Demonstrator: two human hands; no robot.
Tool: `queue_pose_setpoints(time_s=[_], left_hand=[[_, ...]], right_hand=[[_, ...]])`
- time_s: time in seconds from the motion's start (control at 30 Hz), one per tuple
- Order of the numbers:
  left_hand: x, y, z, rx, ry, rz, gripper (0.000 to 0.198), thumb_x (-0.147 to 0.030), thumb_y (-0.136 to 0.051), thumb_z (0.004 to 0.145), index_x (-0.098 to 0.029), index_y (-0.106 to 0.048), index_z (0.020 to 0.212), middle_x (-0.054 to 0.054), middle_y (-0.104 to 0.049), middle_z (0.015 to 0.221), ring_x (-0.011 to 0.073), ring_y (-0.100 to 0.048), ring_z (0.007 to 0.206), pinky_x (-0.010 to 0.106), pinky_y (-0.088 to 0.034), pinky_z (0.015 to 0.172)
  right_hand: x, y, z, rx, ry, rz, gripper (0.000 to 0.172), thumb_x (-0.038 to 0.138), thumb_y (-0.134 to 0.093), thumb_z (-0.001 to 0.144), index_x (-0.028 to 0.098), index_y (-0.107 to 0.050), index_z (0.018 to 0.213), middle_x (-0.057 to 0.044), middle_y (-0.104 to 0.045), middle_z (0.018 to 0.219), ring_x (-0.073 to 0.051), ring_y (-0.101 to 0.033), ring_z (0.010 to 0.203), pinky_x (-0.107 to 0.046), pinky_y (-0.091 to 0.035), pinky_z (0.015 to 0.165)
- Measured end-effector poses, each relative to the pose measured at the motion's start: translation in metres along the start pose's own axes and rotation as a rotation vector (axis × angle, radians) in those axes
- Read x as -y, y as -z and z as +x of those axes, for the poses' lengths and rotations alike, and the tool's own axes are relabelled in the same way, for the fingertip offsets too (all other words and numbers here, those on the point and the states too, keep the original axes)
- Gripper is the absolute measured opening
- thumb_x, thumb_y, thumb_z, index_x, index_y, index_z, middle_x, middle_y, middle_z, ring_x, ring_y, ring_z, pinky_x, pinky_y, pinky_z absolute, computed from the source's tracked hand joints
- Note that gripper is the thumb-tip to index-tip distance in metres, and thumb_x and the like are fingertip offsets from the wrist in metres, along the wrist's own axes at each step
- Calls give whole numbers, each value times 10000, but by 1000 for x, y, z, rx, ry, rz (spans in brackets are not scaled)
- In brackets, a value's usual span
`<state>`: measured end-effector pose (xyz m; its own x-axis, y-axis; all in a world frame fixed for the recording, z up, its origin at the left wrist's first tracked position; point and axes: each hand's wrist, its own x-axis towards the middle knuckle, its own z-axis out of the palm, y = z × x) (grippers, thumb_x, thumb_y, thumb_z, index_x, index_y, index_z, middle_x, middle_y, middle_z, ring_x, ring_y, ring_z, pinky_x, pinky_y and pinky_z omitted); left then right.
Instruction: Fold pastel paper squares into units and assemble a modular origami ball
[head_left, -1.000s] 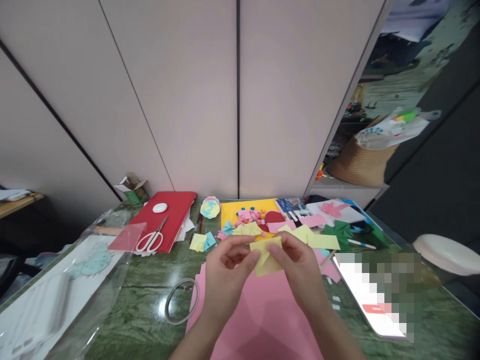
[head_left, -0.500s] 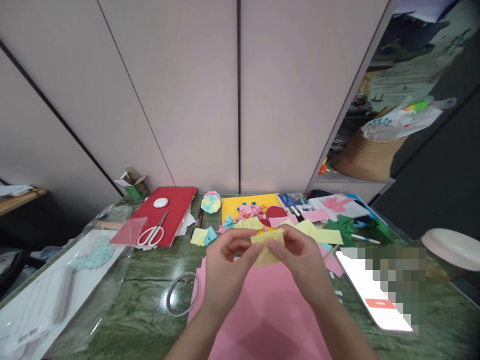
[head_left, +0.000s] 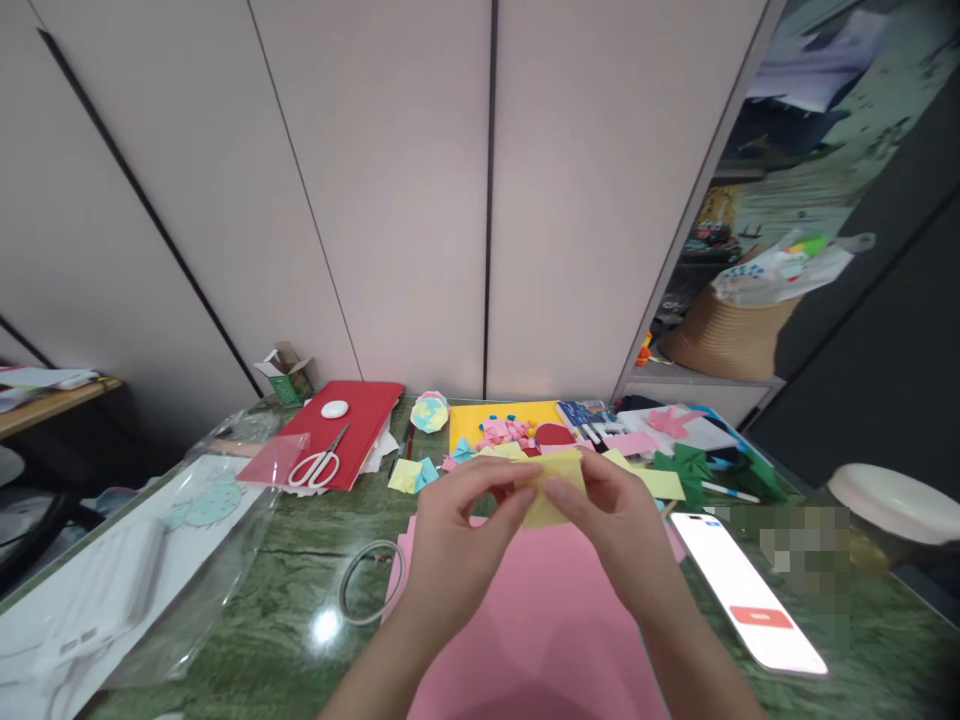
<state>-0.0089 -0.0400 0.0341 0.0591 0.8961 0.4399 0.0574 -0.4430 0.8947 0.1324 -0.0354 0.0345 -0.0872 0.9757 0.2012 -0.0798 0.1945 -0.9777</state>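
Note:
A small folded yellow paper (head_left: 551, 490) is held in the air between both hands, above a large pink sheet (head_left: 540, 630) lying on the green marble table (head_left: 277, 600). My left hand (head_left: 457, 545) pinches the paper's left side with thumb and fingers closed. My right hand (head_left: 611, 530) pinches its right side the same way. Both forearms come in from the bottom edge.
White scissors (head_left: 319, 467) and a white round object (head_left: 334, 409) lie on a red sheet (head_left: 360, 420) at the back left. Folded coloured papers (head_left: 510, 440) crowd the back. A lit phone (head_left: 742, 600) lies at the right, a tape ring (head_left: 367, 597) at the left, clear plastic bag (head_left: 150, 570) further left.
Both hands have kept their pinch on the yellow paper and worked it slightly higher and to the right. The head camera has shifted a little, nothing on the table moved.

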Motion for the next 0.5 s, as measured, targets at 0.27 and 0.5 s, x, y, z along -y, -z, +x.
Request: queue_pose_setpoints(time_s=[0.27,0.5], left_hand=[[-13,7,-8,68,-48,60,330,-94,-647,717,-326,-679,951,-30,-656,892,68,-552,670,188,-493,655],[-20,7,-14,62,-111,85,393,-60,-651,695,-351,-670,959,-48,-670,908,56,-554,655,183,-506,672]], right_hand=[[18,-9,-14,-84,11,-8,198,367,-647,719,174,-662,763,-5,-610,698,-147,-539,674,-234,-436,597],[22,-12,-23,-84,52,34,202,373,-637,730,176,-656,770,-3,-628,713,-147,-554,689,-231,-443,619]])
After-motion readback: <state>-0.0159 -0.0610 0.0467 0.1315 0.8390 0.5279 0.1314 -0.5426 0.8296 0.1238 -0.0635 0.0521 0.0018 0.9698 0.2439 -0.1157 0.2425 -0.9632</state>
